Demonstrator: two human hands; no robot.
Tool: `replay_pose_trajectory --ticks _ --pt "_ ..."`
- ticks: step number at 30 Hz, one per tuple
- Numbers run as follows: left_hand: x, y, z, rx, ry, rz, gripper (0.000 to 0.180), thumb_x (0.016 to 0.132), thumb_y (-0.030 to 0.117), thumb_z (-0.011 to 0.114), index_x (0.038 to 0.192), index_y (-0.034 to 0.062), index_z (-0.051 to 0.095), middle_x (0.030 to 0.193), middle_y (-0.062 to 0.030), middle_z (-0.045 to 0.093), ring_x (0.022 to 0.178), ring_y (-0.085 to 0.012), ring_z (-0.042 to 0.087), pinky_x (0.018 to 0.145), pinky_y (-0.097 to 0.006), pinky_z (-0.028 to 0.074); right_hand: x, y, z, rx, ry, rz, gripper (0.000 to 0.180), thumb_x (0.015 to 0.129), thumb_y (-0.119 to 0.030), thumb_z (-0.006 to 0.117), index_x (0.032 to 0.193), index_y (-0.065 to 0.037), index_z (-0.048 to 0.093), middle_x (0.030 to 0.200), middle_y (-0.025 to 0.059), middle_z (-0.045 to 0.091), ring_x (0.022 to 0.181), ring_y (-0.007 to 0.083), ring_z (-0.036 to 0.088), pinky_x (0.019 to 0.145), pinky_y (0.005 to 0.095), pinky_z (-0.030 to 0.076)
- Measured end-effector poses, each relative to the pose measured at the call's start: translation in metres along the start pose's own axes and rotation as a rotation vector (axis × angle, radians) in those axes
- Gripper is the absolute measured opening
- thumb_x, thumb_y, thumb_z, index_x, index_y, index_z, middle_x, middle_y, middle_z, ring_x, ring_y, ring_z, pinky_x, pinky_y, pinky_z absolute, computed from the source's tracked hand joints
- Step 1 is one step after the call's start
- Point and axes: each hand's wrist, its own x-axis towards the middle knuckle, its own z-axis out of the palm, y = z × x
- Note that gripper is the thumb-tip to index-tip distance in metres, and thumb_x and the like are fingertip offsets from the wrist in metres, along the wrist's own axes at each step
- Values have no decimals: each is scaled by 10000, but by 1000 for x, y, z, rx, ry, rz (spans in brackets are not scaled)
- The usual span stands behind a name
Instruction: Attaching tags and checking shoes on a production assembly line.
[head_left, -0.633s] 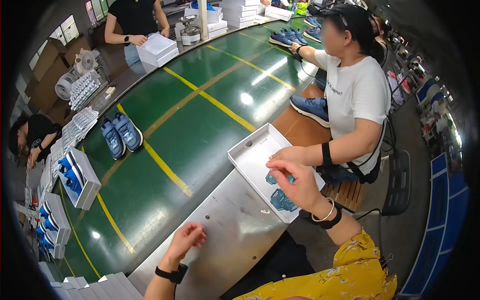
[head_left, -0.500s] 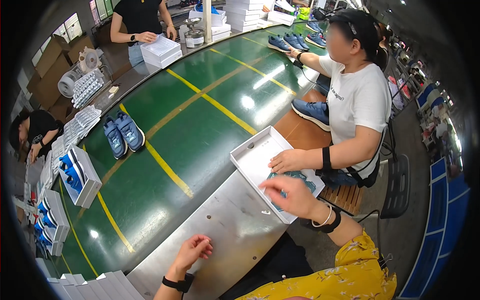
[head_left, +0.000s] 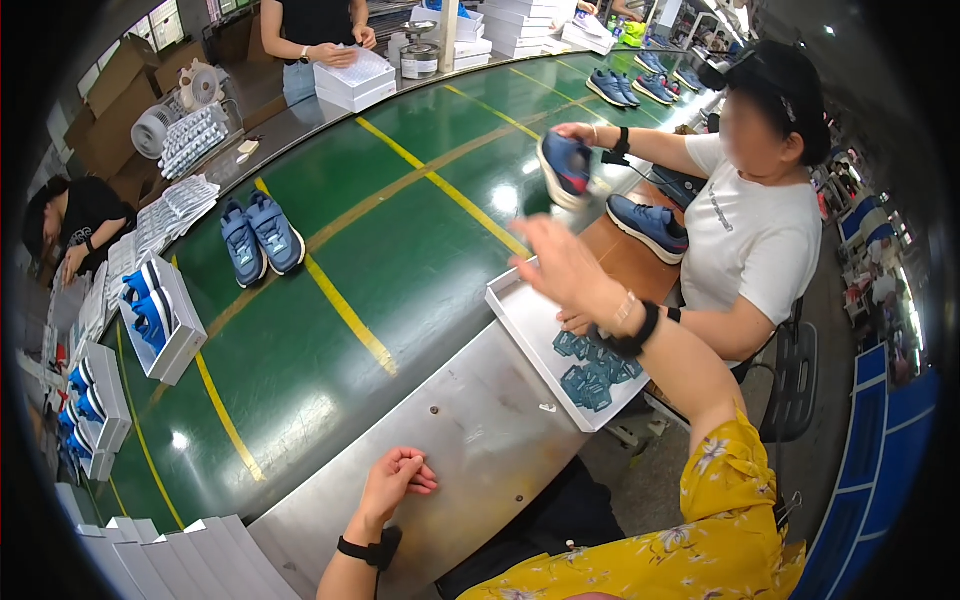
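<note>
My left hand (head_left: 398, 482) is low over the bare metal table (head_left: 470, 425), thumb and curled fingers together; anything between them is hidden. Raised above a shallow white box lid (head_left: 497, 292), my right hand (head_left: 568, 265) has its fingers spread and slightly blurred, and I see nothing in it. Several dark teal tags (head_left: 592, 372) lie in the lid. Just beyond, a co-worker's hand (head_left: 574, 134) holds up a blue shoe (head_left: 566, 170). That person's other hand is mostly hidden behind my right wrist.
Along the left and front runs a green conveyor (head_left: 400, 270) with yellow lines, carrying a pair of blue shoes (head_left: 262, 238). Boxed shoes (head_left: 160, 325) stand at far left. Another blue shoe (head_left: 648, 227) rests on the co-worker's brown board (head_left: 600, 247). More shoes come from the far end.
My right hand has risen from the tags and moved away from me, its fingers spreading. The co-worker has lifted a shoe off the conveyor and drawn it nearer. My left hand is nearly unmoved.
</note>
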Motion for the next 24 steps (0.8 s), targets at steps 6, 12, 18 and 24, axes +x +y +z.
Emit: replay_pose_trajectory --ticks 6,12,18,24 --pt "7 -8 -1 -79 -37 27 193 1046 134 552 1148 -27 575 908 -150 705 792 -225 720 725 -318 616 37 118 51 -651 200 600 732 862 -414 728 1422 -36 446 1490 202 403 1344 376 411 1020 626 423" --pt "12 -5 -4 -101 -57 9 190 1044 122 532 1159 -25 567 910 -155 704 798 -237 726 733 -323 620 19 179 -3 -471 95 1164 567 908 -308 635 1365 4 514 1400 210 520 1365 380 462 1068 580 420" --pt "14 -1 -11 -98 -59 -30 186 1041 117 515 1154 -21 565 907 -158 704 797 -242 730 730 -324 622 -22 250 -60 -516 55 1120 375 944 -202 563 1250 8 612 1328 250 617 1265 404 587 1074 471 475" --pt "19 -1 -9 -99 -80 -46 180 1044 113 508 1153 -20 560 902 -158 703 794 -242 730 728 -324 621 -86 316 -44 -565 -269 1108 417 953 -161 561 1366 -119 593 1464 142 559 1364 313 532 1117 512 433"
